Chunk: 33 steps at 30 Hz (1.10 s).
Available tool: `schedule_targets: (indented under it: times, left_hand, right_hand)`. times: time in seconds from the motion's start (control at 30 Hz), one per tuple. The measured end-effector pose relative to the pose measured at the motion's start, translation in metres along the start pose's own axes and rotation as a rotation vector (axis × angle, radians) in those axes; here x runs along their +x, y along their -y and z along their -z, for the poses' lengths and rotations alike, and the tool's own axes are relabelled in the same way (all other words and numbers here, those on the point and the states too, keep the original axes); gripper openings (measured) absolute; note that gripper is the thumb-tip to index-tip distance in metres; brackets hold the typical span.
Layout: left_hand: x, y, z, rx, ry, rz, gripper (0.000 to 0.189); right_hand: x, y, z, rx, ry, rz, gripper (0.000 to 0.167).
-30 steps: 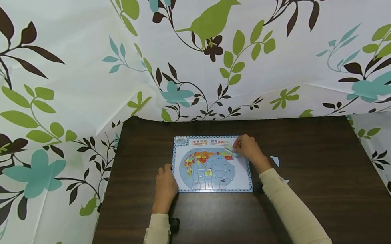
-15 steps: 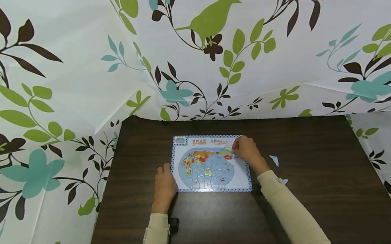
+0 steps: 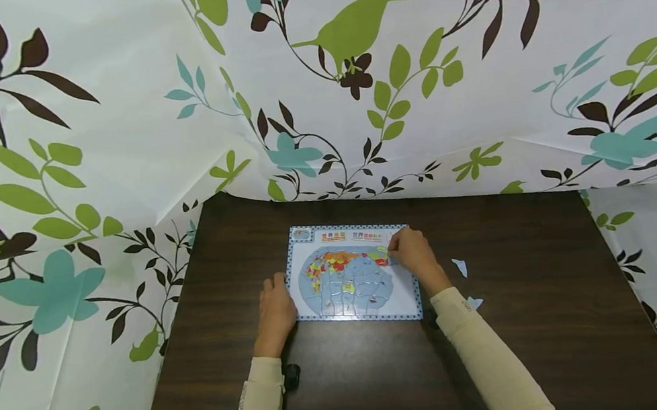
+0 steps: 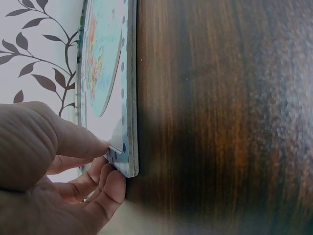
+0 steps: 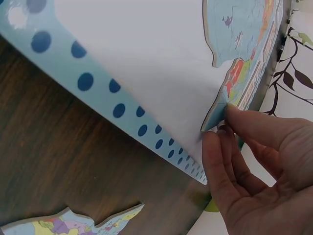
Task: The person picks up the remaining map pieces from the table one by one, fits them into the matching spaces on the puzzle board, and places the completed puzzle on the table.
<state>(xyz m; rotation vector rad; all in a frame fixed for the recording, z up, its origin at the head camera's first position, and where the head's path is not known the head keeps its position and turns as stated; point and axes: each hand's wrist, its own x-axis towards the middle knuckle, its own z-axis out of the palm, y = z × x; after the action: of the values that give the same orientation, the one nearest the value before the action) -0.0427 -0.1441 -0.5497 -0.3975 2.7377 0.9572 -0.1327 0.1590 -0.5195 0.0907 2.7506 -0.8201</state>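
A world map jigsaw puzzle board (image 3: 406, 299) with a blue dotted border lies flat on the dark table. My left hand (image 3: 276, 309) grips its near left corner, thumb on the top face and curled fingers against the edge in the left wrist view. At the upper right of the map, my right hand (image 3: 414, 253) pinches a puzzle piece (image 5: 221, 104) between thumb and fingers. That piece is blue with red and green printing; it sits tilted against the joined pieces (image 5: 234, 32) in the right wrist view. The fingers hide part of it.
Right of the board lie two loose puzzle pieces, a narrow one (image 3: 461, 267) and another (image 3: 475, 302) beside the right sleeve. One loose piece (image 5: 61, 224) shows at the bottom of the right wrist view. Patterned white sheeting (image 3: 318, 111) rises behind the wooden table (image 3: 558, 300).
The right hand has shifted slightly left with its puzzle piece, which now appears closer against the map's right side. The left hand keeps its grip on the board; the head view has drifted a little.
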Motion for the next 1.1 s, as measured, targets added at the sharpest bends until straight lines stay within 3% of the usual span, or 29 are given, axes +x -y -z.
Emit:
schedule_targets:
  times: [0.53,1.1]
  left_hand:
    - [0.000,-0.003,-0.001,0.010,0.012,-0.001,0.042]
    - [-0.001,-0.001,-0.001,0.010,0.018,-0.004,0.041]
  right_hand:
    - [-0.001,-0.016,-0.002,0.080,-0.043,-0.007,0.014]
    - [-0.013,-0.068,0.054,0.077,-0.092,-0.096,0.043]
